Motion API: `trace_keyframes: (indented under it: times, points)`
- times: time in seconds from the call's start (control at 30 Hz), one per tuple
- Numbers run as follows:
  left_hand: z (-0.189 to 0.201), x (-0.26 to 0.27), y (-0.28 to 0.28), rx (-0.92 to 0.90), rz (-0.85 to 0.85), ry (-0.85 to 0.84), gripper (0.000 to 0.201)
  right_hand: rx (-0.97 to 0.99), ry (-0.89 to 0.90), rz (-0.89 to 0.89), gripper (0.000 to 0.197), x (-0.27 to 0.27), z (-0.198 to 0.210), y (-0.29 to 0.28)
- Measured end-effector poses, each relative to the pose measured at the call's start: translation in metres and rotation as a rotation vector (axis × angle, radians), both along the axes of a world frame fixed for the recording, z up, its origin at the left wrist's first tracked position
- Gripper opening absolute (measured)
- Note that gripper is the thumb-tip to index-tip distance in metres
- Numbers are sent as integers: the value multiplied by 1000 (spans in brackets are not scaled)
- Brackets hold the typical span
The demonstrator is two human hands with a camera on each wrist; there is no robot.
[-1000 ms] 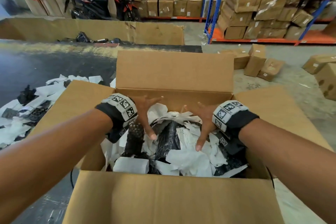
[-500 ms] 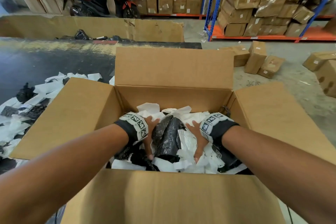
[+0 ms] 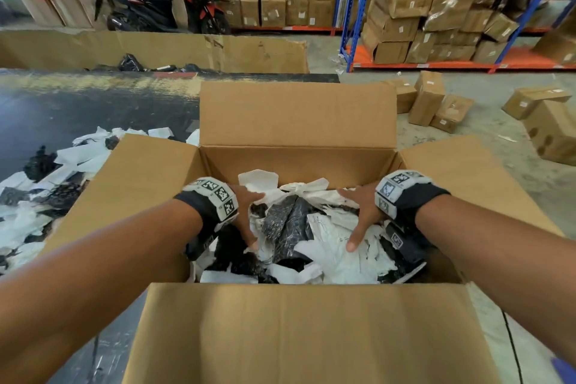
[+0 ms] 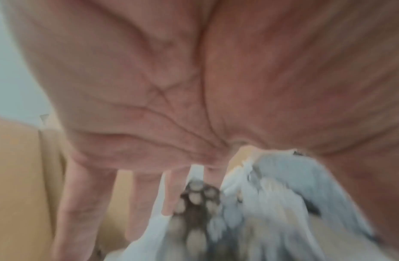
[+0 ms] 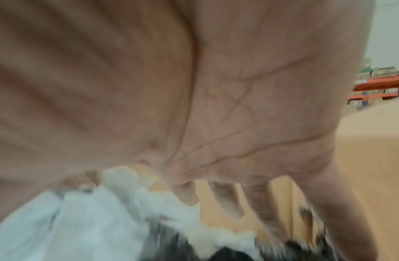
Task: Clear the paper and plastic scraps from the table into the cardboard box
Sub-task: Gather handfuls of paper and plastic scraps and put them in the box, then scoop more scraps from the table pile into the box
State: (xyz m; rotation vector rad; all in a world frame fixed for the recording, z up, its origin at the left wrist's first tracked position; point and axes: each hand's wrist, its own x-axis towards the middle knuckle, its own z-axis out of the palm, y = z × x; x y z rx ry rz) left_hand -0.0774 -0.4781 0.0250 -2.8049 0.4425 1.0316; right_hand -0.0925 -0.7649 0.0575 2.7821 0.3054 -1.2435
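Observation:
An open cardboard box (image 3: 296, 330) stands in front of me, half filled with white paper and black plastic scraps (image 3: 299, 227). Both my hands are inside it, palms down over the pile. My left hand (image 3: 247, 215) is at the left of the heap, fingers straight and spread. My right hand (image 3: 358, 215) is at the right of the heap, fingers also spread. The wrist views are blurred; in each the palm (image 4: 194, 79) (image 5: 194, 88) and straight fingers hang over the scraps (image 4: 249, 211) (image 5: 93, 220). Neither hand holds anything.
More white and black scraps (image 3: 40, 193) lie on the dark table (image 3: 78, 103) left of the box. A long flat cardboard sheet (image 3: 156, 50) stands behind the table. Loose boxes (image 3: 430, 103) sit on the floor at right; shelving (image 3: 452, 9) and a motorbike (image 3: 199, 0) are at the back.
Half a second ago both hands were pressed close together on the heap in the middle of the box. Now they have drawn apart and lifted a little, fingers spread.

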Motion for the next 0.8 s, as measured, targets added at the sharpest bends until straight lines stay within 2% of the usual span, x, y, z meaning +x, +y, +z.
trace_keyframes:
  times: [0.1, 0.2, 0.47, 0.63, 0.8]
  points:
    - [26, 3, -4, -102, -60, -154, 116, 50, -197, 19, 117, -4, 31, 2]
    - [48, -4, -10, -195, -121, -299, 104, 89, -431, 43, 102, -15, 50, 6]
    - [79, -48, -16, -424, -223, -588, 100, 200, -810, 34, 99, -80, 83, 29]
    - [90, -97, 2, -587, -226, -766, 92, 250, -970, 16, 96, -128, 88, 52]
    - [92, -162, 36, -681, -155, -848, 87, 330, -1009, 84, 95, -176, 84, 92]
